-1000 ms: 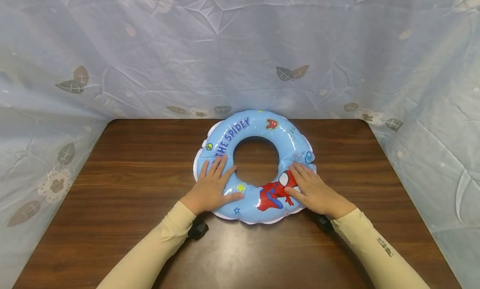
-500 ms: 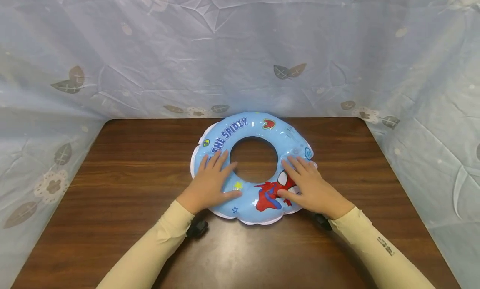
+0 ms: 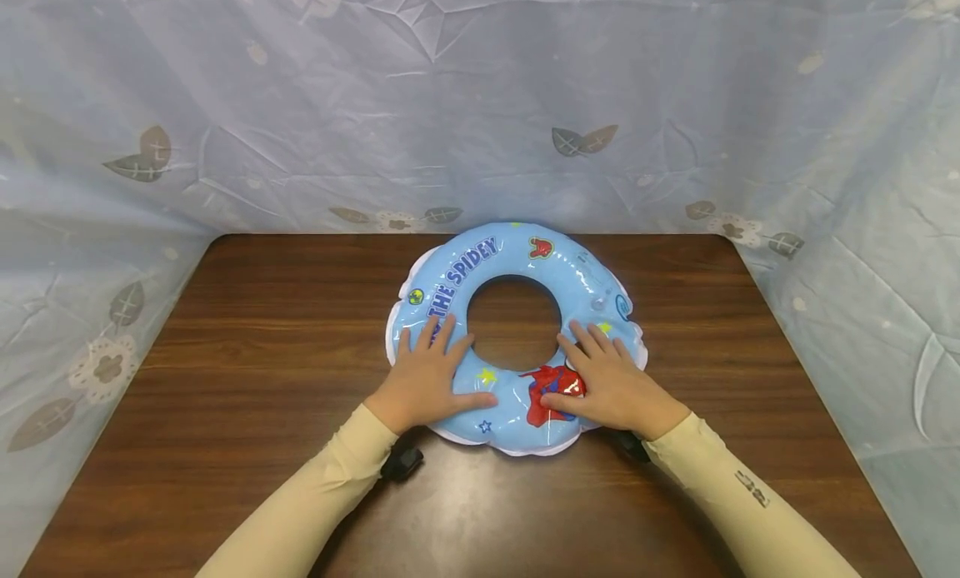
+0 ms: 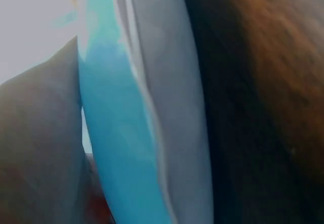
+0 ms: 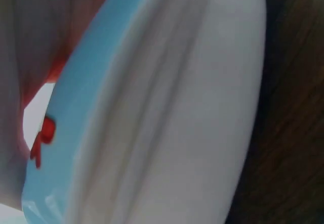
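Note:
A light blue inflatable swim ring (image 3: 517, 241) lies flat on the dark wooden table, puffed up, with "THE SPIDEY" lettering and a red cartoon figure printed on top. My left hand (image 3: 423, 386) rests on its near left part, fingers spread and straight. On the near right part lies my right hand (image 3: 618, 386), also flat with straight fingers, covering some of the red figure. In the left wrist view the swim ring's blue top and pale underside (image 4: 172, 107) meet at a seam beside the hand. The right wrist view shows the white underside (image 5: 202, 107) close up.
The brown wooden table (image 3: 262, 353) extends around the ring on all sides. A pale blue-grey curtain (image 3: 480, 103) with leaf and flower prints hangs behind the table and along both sides. The ring's far edge reaches the table's back edge.
The swim ring has turned slightly clockwise and shifted a little toward me and to the right. More of the red figure is now under my right hand, which has moved slightly left.

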`<state>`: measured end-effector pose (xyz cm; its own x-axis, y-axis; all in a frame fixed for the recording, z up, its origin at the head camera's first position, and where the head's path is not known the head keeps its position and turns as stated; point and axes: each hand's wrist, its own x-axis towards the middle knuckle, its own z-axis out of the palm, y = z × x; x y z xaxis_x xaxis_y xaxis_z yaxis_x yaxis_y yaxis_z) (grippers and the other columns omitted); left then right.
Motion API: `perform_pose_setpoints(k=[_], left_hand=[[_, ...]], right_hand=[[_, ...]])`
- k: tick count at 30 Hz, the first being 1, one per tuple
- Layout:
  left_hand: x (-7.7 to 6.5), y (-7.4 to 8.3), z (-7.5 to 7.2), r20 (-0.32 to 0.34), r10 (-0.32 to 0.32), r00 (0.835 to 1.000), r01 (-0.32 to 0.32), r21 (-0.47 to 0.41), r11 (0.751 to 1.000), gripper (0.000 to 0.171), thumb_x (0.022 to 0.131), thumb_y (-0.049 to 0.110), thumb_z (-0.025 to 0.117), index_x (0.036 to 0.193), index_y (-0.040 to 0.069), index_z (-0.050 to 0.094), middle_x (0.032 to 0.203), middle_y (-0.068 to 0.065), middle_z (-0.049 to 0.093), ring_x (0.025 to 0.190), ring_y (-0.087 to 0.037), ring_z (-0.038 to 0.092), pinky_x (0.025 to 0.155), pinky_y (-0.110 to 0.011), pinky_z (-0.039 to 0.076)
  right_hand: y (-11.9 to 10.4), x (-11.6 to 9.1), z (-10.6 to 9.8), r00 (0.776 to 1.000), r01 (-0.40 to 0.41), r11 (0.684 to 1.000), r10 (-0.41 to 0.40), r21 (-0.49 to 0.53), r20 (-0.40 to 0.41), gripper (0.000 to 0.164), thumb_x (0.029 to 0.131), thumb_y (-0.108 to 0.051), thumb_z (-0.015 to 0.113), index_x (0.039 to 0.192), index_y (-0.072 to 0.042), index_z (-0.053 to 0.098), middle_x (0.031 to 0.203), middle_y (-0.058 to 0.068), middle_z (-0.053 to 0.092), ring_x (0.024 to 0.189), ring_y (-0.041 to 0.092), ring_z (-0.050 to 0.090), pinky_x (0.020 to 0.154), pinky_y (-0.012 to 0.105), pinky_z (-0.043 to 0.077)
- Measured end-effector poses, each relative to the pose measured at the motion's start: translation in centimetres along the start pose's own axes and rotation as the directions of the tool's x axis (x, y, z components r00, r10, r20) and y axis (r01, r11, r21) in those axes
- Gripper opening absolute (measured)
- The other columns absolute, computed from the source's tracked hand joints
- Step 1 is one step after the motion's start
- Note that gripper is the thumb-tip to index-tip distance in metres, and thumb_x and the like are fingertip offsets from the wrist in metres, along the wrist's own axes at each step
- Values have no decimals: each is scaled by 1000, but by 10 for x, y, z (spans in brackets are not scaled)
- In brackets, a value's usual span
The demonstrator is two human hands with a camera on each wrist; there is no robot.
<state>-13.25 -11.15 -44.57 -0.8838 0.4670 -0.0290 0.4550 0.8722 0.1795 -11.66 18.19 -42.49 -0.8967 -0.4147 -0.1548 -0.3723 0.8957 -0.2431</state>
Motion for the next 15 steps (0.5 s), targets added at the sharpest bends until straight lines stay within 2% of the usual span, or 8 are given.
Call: perform_pose_setpoints(k=[15], left_hand=[[2,1,1,69,-12,998,11,17,1000,103,71,90,30,148,22,34,158,-12,14,143,-39,10,106,-68,10]], right_hand=[[3,2,7,1000,4,1000,-4,-6,-10,101,75,-82,43,150,-15,29,157,12,18,142,38,12,105,69,17]])
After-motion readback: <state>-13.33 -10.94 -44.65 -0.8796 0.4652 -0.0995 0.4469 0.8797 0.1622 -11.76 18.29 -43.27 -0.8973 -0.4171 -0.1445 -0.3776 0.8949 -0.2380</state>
